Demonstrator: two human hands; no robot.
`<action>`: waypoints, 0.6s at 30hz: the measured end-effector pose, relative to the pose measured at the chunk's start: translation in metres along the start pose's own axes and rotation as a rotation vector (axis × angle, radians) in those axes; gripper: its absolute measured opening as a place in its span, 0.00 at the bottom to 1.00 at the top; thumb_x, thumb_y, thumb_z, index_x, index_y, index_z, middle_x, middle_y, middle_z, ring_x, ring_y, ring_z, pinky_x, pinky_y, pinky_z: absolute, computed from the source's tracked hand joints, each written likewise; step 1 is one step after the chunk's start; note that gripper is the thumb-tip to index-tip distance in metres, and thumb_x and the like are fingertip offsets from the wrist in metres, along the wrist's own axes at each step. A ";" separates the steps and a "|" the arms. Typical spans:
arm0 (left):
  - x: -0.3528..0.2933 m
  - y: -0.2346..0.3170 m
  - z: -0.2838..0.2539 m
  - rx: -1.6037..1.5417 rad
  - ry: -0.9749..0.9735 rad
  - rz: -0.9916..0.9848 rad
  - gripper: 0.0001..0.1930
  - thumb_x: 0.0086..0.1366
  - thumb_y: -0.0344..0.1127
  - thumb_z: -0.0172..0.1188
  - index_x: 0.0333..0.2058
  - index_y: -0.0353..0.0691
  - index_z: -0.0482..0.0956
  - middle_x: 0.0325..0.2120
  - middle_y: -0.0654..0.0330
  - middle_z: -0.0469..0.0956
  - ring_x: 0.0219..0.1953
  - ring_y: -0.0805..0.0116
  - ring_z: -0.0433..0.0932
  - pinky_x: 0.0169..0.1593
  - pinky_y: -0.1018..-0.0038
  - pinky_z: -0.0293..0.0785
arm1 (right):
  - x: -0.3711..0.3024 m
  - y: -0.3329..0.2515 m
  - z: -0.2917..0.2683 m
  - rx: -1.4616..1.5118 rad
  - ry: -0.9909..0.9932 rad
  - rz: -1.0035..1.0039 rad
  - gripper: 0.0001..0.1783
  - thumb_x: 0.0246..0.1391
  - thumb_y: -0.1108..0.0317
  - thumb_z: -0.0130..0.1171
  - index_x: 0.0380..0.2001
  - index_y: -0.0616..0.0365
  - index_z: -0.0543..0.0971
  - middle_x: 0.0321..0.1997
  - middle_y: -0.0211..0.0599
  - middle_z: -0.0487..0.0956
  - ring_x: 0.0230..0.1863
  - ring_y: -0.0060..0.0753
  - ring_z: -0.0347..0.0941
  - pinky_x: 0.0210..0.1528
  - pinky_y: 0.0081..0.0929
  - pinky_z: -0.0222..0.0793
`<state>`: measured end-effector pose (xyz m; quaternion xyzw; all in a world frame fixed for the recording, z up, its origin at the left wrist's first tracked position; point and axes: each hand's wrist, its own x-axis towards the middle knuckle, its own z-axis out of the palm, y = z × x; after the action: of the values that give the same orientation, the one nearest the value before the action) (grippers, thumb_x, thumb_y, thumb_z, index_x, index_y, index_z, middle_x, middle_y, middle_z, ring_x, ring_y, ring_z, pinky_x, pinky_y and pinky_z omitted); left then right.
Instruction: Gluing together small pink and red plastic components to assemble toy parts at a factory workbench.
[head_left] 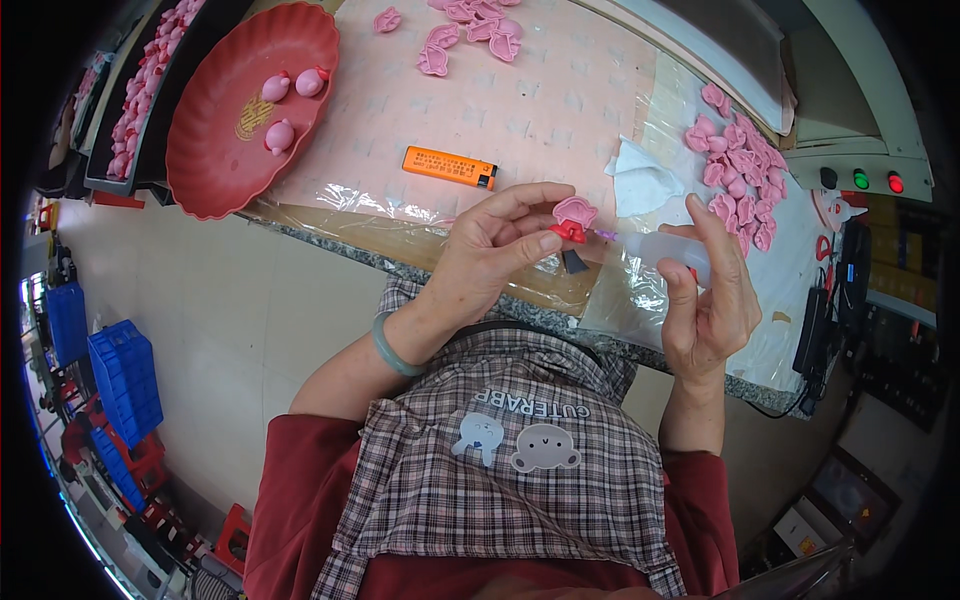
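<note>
Head view, left hand grip pinching pink figure, glue bottle nozzle touching it

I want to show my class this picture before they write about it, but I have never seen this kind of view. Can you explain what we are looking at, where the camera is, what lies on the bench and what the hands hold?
There is no machine here: a person works with two bare hands. The one picture comes from a wide-angle camera on the person's head, looking down, so straight edges bend near the rim. The left hand pinches a small pink and red moulded piece. The right hand holds a small translucent squeeze bottle, its thin tip pointed at that piece. On the plastic-covered workbench lie an orange lighter, a white tissue, heaps of loose pink pieces and a red tray with three pink finished figures.
</note>
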<state>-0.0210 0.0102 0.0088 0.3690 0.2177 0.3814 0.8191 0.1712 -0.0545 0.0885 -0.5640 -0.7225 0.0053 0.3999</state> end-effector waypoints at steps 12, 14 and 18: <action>0.001 -0.003 -0.002 0.005 -0.009 0.003 0.24 0.65 0.28 0.58 0.58 0.31 0.67 0.49 0.50 0.76 0.51 0.64 0.76 0.57 0.69 0.72 | -0.010 0.005 0.002 0.182 0.060 0.169 0.23 0.56 0.67 0.62 0.52 0.69 0.74 0.35 0.47 0.80 0.32 0.34 0.78 0.33 0.24 0.73; 0.001 -0.004 -0.002 -0.005 -0.010 0.009 0.24 0.65 0.28 0.58 0.58 0.31 0.67 0.49 0.50 0.76 0.51 0.64 0.76 0.57 0.69 0.71 | -0.010 0.005 0.003 0.183 0.056 0.155 0.23 0.56 0.67 0.62 0.52 0.69 0.74 0.35 0.47 0.80 0.32 0.34 0.78 0.33 0.24 0.73; 0.000 -0.003 -0.002 -0.010 -0.007 0.000 0.23 0.65 0.28 0.58 0.58 0.31 0.67 0.49 0.50 0.76 0.52 0.63 0.76 0.58 0.69 0.71 | -0.010 0.004 0.005 0.160 0.035 0.131 0.23 0.56 0.65 0.62 0.52 0.69 0.74 0.35 0.47 0.80 0.31 0.34 0.78 0.32 0.24 0.72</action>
<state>-0.0207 0.0097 0.0049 0.3665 0.2129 0.3812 0.8216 0.1724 -0.0590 0.0779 -0.5763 -0.6742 0.0793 0.4551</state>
